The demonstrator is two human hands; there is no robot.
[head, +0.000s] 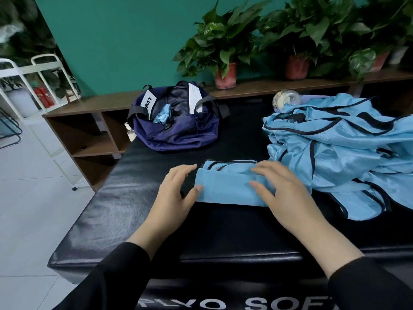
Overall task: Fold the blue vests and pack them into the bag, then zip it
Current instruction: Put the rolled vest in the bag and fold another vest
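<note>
A folded blue vest (225,186) with black trim lies on the black padded box (138,198) in front of me. My left hand (176,195) is at its left end, thumb on the cloth, fingers spread and relaxed. Flat on the vest's right half rests my right hand (283,193). A heap of unfolded blue vests (346,153) lies to the right. The navy bag (176,126) stands open at the far side of the box, with some blue cloth showing inside it.
A clear bottle (287,100) lies behind the vest heap. Potted plants (223,52) stand on a low wooden shelf (93,104) along the green wall. A white metal rack (26,86) stands on the tiled floor to the left.
</note>
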